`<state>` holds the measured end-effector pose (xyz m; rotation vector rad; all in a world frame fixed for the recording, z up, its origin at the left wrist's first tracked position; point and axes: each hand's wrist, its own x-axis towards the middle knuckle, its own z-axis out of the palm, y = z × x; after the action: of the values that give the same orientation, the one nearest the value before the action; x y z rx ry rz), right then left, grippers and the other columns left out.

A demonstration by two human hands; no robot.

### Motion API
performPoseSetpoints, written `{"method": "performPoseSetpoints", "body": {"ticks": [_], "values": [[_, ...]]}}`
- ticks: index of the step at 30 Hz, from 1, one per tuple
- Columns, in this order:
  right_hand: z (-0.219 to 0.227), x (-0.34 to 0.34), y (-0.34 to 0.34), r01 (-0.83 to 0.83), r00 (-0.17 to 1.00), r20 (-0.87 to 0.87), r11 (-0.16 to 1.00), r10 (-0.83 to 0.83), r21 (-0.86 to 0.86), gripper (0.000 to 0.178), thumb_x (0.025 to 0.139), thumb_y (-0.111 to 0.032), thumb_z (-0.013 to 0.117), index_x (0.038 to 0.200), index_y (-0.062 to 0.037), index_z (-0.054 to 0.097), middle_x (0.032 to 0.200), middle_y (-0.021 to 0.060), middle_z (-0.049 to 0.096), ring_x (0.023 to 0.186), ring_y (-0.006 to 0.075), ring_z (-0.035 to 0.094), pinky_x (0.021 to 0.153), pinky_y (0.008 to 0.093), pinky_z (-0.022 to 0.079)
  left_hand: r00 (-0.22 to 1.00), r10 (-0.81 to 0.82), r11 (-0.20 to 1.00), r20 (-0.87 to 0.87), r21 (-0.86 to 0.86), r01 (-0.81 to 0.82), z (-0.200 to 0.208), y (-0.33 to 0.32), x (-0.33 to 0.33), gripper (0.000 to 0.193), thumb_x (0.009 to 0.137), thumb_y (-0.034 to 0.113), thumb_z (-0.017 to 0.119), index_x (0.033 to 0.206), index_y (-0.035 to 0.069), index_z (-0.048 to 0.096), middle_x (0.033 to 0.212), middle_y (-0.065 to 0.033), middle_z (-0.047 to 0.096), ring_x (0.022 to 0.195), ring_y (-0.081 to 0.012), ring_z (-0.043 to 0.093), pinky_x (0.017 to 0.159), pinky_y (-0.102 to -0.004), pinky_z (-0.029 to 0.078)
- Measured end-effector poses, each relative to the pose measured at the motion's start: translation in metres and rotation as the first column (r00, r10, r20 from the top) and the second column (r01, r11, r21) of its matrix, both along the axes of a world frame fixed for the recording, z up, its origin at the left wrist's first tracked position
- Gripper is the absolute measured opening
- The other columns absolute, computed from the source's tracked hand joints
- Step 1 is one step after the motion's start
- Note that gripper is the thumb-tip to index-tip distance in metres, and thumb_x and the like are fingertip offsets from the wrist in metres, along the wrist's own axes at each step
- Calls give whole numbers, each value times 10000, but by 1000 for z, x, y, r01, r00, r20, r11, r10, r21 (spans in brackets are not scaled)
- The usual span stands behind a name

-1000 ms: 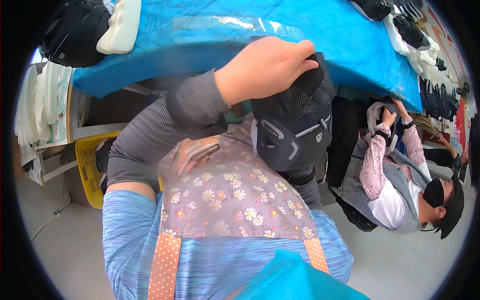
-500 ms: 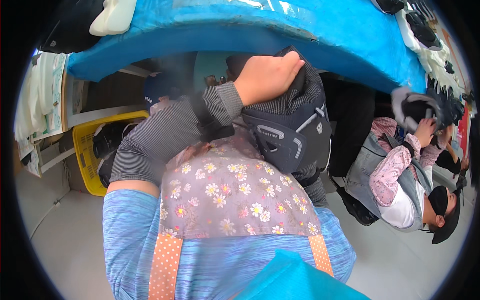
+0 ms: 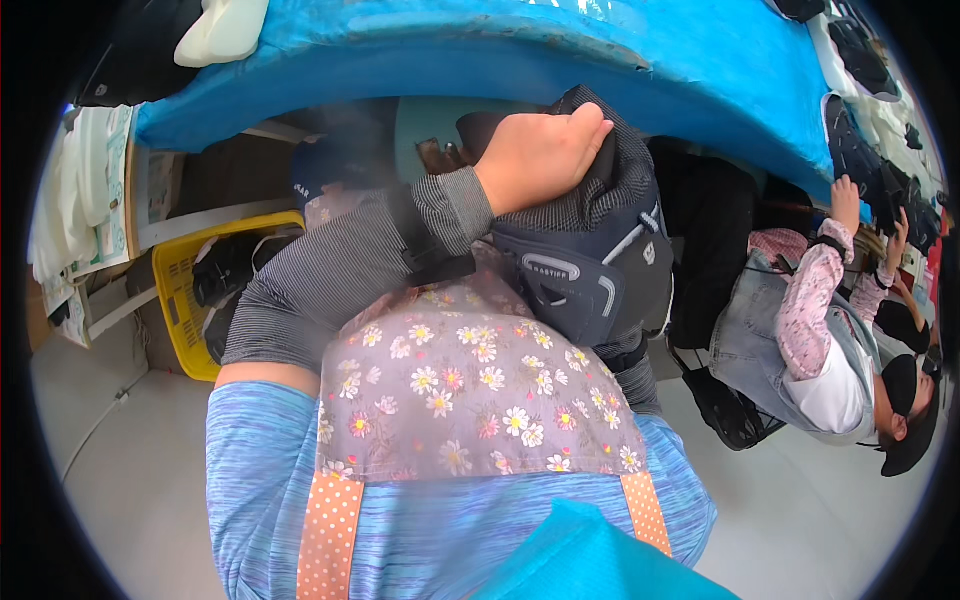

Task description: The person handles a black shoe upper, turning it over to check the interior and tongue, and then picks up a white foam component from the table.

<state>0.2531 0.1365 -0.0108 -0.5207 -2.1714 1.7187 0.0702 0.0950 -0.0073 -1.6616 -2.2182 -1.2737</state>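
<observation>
left hand (image 3: 545, 150) clenched on dark shoe (image 3: 590, 255), forearm (image 3: 345, 255) slanting across apron (image 3: 480, 390) (right hand hidden, state unclear).

rough woven shoe upper (image 3: 592, 250), glossy plastic table cover (image 3: 440, 45); smooth plastic basket (image 3: 178, 310)

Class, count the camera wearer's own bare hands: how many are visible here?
1: the left hand, at upper centre, gripping the top of the dark shoe. The right hand is hidden, apparently behind the shoe; its striped sleeve shows beside it.
</observation>
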Motion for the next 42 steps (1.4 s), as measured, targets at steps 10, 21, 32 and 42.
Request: {"method": "performPoseSetpoints", "body": {"ticks": [10, 21, 32, 42], "values": [[4, 0, 1, -77, 994, 82, 995, 71, 69, 453, 951, -270, 470, 1351, -55, 467, 1291, 116, 537, 1155, 213, 536, 949, 324, 451, 995, 101, 990, -8, -97, -101, -1, 4, -10, 246, 975, 270, 501, 806, 95, 473, 530, -93, 554, 460, -300, 569, 392, -395, 426], [-9, 0, -2, -166, 981, 129, 966, 142, 201, 394, 974, -219, 447, 1331, -59, 496, 1259, 106, 569, 1124, 194, 563, 925, 296, 474, 971, 30, 941, -237, -321, -108, -11, -13, -23, 150, 906, 262, 584, 884, 117, 550, 710, -63, 629, 652, -251, 626, 497, -378, 490], [-11, 8, -15, 73, 994, 92, 961, -50, -267, 346, 937, -81, 514, 1271, 2, 546, 1171, 127, 619, 1083, 243, 600, 901, 317, 487, 891, -451, 892, 48, 43, 449, 89, -34, -12, 258, 733, 84, 772, 967, 34, 675, 954, -100, 656, 794, -276, 635, 690, -330, 525], [2, -8, -2, 97, 995, 38, 994, -95, -54, 363, 933, -112, 545, 1275, 10, 528, 1200, 141, 602, 1094, 259, 596, 910, 343, 485, 869, -380, 912, 316, -26, 409, 63, -32, -3, 560, 706, 239, 824, 1164, 8, 599, 1113, -141, 617, 963, -298, 624, 833, -341, 511]]}}
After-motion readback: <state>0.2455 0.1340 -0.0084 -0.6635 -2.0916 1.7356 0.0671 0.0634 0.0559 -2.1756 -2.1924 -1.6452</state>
